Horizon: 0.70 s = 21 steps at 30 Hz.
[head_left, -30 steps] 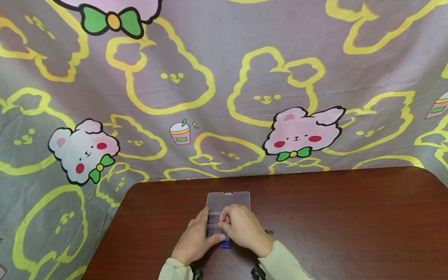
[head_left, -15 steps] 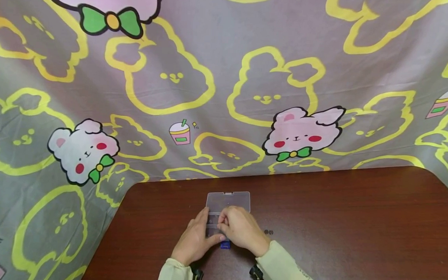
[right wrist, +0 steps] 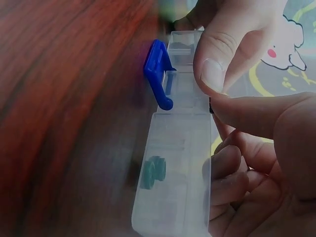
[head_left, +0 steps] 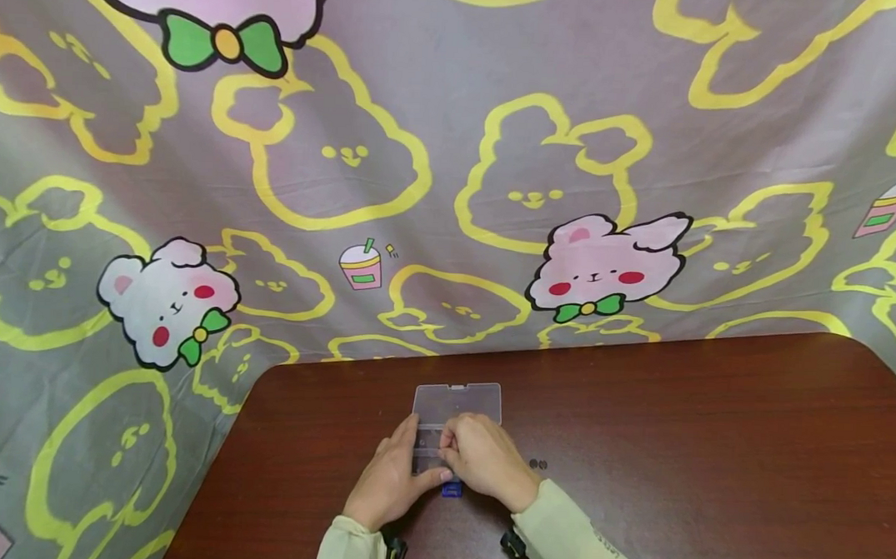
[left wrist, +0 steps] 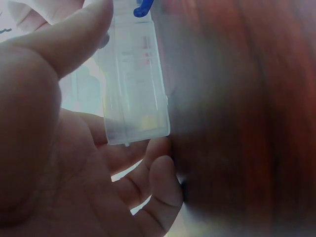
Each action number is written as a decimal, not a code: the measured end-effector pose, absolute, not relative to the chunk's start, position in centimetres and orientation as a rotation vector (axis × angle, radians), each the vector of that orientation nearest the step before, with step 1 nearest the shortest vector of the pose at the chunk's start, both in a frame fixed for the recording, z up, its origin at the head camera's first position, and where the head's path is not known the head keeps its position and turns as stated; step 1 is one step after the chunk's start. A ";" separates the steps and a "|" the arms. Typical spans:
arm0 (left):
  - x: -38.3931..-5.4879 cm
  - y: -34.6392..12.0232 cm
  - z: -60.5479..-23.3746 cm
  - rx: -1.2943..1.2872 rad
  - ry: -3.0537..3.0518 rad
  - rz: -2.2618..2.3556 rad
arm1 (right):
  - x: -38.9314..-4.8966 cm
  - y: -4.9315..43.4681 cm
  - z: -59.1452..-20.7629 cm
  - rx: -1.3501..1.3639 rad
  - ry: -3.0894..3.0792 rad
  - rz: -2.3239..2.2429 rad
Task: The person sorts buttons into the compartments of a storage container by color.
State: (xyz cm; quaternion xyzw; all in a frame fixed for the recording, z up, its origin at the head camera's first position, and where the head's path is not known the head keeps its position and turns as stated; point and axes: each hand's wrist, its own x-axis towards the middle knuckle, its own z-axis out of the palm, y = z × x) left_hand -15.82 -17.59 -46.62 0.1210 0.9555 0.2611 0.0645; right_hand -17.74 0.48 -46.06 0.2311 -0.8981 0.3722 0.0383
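Observation:
A clear plastic compartment box [head_left: 427,460] lies on the table, its lid [head_left: 450,403] folded back away from me. My left hand [head_left: 388,479] grips it, fingers along the left side and thumb over the front edge. Above the right part of the box, my right hand [head_left: 488,458] has thumb and forefinger together, with the other fingers curled. A small dark piece [right wrist: 212,105] shows at its thumb tip, mostly hidden. The blue latch [right wrist: 157,66] hangs open at the front. Green round pieces [right wrist: 153,172] show through the box wall in the right wrist view.
Two small dark round pieces [head_left: 537,464] lie on the brown table [head_left: 673,456] to the right of the box. A patterned cloth [head_left: 437,179] hangs behind the table's far edge. In the left wrist view, a yellow patch [left wrist: 148,121] shows through the box wall.
The right hand has shifted very slightly over the box. The left hand keeps its hold, and the box and the loose dark pieces stay in place.

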 end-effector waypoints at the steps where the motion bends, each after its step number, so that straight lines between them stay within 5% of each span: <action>1: -15.8 -17.6 -46.6 0.368 2.884 0.787 | -17.7 0.5 -46.1 0.712 -2.756 1.145; 21: -15.8 -17.5 -46.5 0.365 2.887 0.783 | -17.8 1.8 -45.3 0.700 -2.763 1.255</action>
